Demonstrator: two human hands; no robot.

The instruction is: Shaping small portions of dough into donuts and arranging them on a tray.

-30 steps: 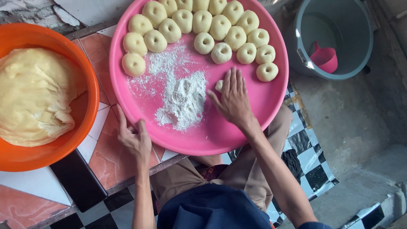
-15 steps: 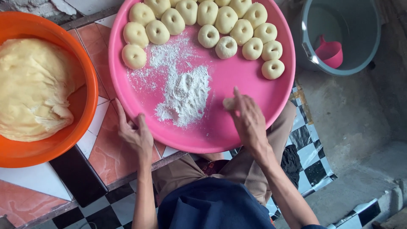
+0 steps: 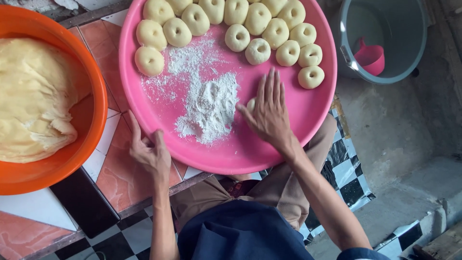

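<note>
A flat, open right hand point(image 3: 269, 113) presses a small pale dough piece point(image 3: 250, 104) against the round pink plastic tray point(image 3: 308, 120) beside loose white flour point(image 3: 209, 108), while the open left hand point(image 3: 149, 151) steadies the tray's rim.

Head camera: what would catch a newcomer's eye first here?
A big pink tray fills the middle, with rings of dough lined along its far edge and a heap of flour at its centre. The right hand lies flat on the tray over a small dough piece, and the left hand rests at the tray's near rim. At left sits an orange bowl of pale dough.
</note>
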